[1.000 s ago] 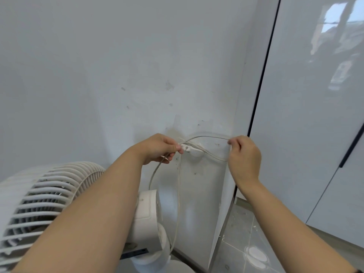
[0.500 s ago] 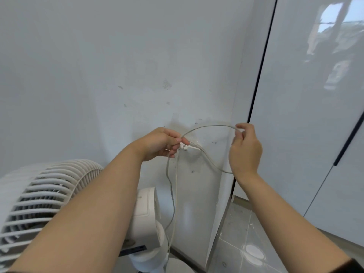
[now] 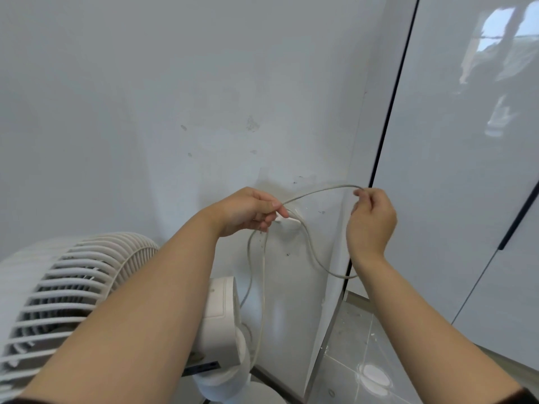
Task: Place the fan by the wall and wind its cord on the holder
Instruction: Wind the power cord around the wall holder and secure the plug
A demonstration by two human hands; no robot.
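fan (image 3: 73, 287) by wall (image 3: 145, 112), done. cord (image 3: 309, 246) mid-wind: L hand (image 3: 248, 211) pinches it at holder (image 3: 287, 218), R hand (image 3: 372, 223) fingers (image 3: 363, 196) pinch loop; slack left to wrap.

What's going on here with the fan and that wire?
A person is winding the cord of the fan onto a small white holder on the wall. The left hand pinches the cord beside the holder, while the right hand holds up a loop of it. The fan stands by the wall.
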